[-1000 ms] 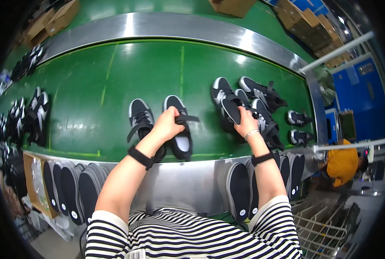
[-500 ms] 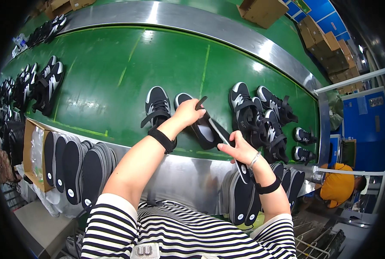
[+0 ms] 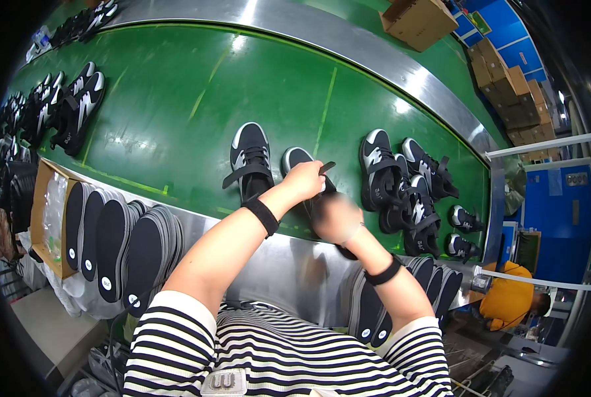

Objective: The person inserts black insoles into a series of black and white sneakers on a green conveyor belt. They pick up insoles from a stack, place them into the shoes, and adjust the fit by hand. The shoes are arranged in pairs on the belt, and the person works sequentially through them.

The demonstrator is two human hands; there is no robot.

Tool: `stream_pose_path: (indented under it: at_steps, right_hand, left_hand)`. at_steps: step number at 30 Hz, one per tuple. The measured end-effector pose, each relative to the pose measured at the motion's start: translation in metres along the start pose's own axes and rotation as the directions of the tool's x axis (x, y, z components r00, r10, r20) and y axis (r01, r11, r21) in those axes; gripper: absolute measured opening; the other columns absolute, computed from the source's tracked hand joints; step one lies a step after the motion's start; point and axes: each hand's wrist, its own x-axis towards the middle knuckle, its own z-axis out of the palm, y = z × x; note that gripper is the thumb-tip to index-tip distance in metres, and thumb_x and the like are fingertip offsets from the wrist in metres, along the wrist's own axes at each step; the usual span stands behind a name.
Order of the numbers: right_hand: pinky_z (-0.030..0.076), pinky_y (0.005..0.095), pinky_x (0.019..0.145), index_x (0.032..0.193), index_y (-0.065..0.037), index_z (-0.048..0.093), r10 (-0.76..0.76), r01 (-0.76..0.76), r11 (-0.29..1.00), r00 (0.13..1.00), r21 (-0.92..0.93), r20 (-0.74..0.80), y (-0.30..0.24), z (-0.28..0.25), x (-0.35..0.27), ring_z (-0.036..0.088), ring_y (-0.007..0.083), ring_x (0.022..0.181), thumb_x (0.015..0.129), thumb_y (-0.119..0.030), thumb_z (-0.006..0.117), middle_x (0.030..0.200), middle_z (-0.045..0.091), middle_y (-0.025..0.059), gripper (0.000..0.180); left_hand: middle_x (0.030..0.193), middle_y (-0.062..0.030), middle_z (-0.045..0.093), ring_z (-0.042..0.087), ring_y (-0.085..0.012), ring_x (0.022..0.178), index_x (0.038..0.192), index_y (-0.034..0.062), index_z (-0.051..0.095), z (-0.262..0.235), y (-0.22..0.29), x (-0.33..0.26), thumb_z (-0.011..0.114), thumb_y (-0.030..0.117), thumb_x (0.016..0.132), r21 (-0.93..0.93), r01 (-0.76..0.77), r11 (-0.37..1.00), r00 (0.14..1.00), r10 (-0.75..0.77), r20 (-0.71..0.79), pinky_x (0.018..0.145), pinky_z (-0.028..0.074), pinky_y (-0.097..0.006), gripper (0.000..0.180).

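Pinches strap in left hand, seemingly works into shoe toward five o'clock with right hand (blurred, hold unclear), needing strap clear next.

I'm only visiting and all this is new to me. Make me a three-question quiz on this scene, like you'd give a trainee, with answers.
1. Multiple choice: what colour is the tabletop? A) red B) green C) white
2. True or false: the insole stacks lie in the middle of the tabletop.
3. Fill in the blank: the ____ hand is at the strap of the shoe being handled.

Key:
1. B.
2. False: the insole stacks line the near edge.
3. Left: the left hand is there, with the strap's end sticking out past its fingers.
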Motion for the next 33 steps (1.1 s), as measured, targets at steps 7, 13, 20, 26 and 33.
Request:
stream_pose_path:
  at_steps: [7,13,20,26,33]
  right_hand:
    - [0.048,0.0389,0.067,0.084,-0.003,0.058,0.025,-0.017,0.999,0.984,-0.045,0.179,0.009,-0.046,-0.040,0.060,0.0308,0.077,0.068,-0.027,0.058,0.083,0.059,0.0155,0.029]
    - [0.049,0.0390,0.064,0.070,-0.004,0.062,-0.071,0.055,0.988,0.992,-0.145,-0.102,-0.008,0.015,0.015,0.060,0.0306,0.071,0.068,-0.013,0.053,0.073,0.059,0.0157,0.013]
    - [0.047,0.0367,0.074,0.081,-0.002,0.064,-0.174,0.196,0.980,0.909,-0.021,0.380,0.000,0.021,0.062,0.059,0.0317,0.083,0.069,-0.010,0.050,0.086,0.061,0.0196,0.020]
    - [0.049,0.0342,0.073,0.088,-0.005,0.063,-0.038,0.089,0.984,0.951,-0.153,0.305,-0.019,0.022,0.057,0.060,0.0278,0.085,0.072,-0.009,0.053,0.090,0.062,0.0137,0.019]
    - [0.046,0.0392,0.077,0.092,-0.008,0.062,-0.072,0.191,0.953,0.897,-0.236,0.436,-0.010,0.004,0.040,0.061,0.0262,0.084,0.074,-0.019,0.052,0.088,0.063,0.0112,0.023]
  left_hand:
    - [0.082,-0.0177,0.060,0.058,-0.0315,0.080,0.089,0.0008,0.056,-0.001,-0.005,0.003,0.058,0.016,0.074,0.027,-0.007,1.000,1.000,0.007,-0.015,0.071,0.044,-0.038,0.021]
    - [0.086,-0.0185,0.060,0.058,-0.0311,0.084,0.090,0.0002,0.056,-0.005,0.001,0.001,0.058,0.015,0.074,0.044,-0.012,0.999,0.999,0.011,0.040,0.074,0.044,-0.037,0.022]
    - [0.088,-0.0196,0.059,0.057,-0.0322,0.086,0.094,-0.0008,0.055,-0.009,-0.002,0.002,0.057,0.014,0.075,0.056,0.008,0.998,0.997,-0.012,0.074,0.076,0.043,-0.038,0.024]
    - [0.089,-0.0199,0.059,0.057,-0.0322,0.087,0.095,-0.0010,0.055,-0.012,-0.005,0.003,0.057,0.014,0.075,0.082,-0.008,0.997,0.997,0.002,0.078,0.076,0.043,-0.038,0.025]
    - [0.089,-0.0191,0.060,0.057,-0.0315,0.087,0.094,0.0001,0.055,-0.013,-0.007,0.005,0.058,0.015,0.075,0.085,-0.022,0.996,0.997,0.015,0.077,0.076,0.043,-0.037,0.025]
